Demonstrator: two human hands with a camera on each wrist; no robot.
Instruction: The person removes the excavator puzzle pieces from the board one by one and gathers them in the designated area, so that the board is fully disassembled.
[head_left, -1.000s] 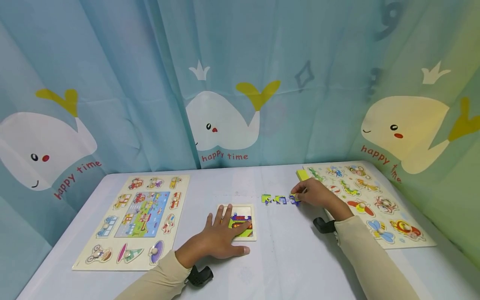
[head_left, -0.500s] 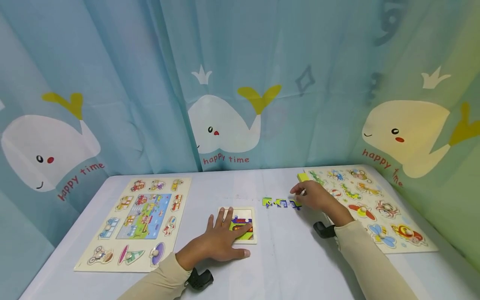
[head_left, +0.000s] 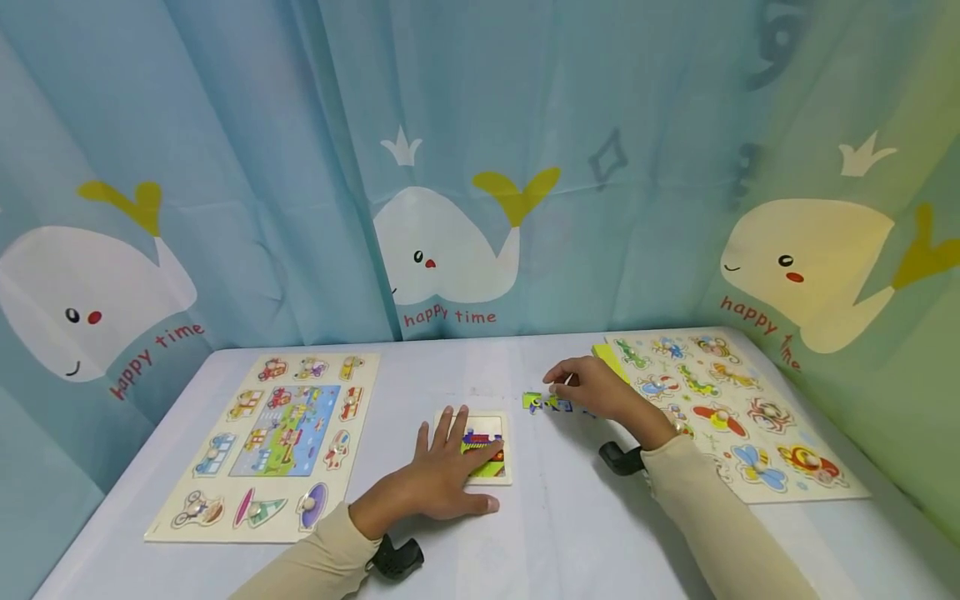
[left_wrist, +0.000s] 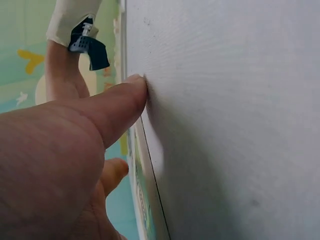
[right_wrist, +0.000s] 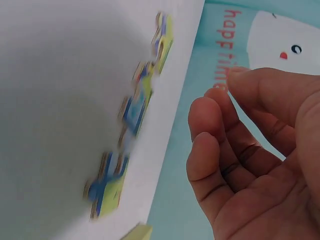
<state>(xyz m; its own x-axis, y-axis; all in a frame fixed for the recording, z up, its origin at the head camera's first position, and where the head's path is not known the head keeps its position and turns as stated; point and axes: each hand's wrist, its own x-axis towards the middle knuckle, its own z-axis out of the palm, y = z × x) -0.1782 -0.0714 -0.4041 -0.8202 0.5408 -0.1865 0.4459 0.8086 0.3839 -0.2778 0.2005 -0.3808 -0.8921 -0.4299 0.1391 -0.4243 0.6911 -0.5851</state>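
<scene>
My left hand (head_left: 442, 477) rests with spread fingers on a small square jigsaw board (head_left: 491, 470) that holds a partly assembled picture of a red and purple vehicle. In the left wrist view its thumb (left_wrist: 122, 102) touches the white cloth. My right hand (head_left: 600, 390) hovers above a row of three green, yellow and blue jigsaw pieces, its fingers loosely bent. The right wrist view shows nothing between thumb and fingertips. That view has the left piece (right_wrist: 164, 42), middle piece (right_wrist: 136, 107) and right piece (right_wrist: 111, 185) lying on the cloth; the hand is apart from them.
A vehicle peg puzzle (head_left: 172, 517) lies at the left. An insect peg puzzle (head_left: 810, 490) lies at the right, with a yellow-green flat thing (head_left: 609, 358) along its far left edge. A blue whale-print curtain (head_left: 315, 275) hangs behind the table.
My right hand has moved left from the right piece to over the middle one, uncovering more of the insect puzzle. The left hand stays on the board.
</scene>
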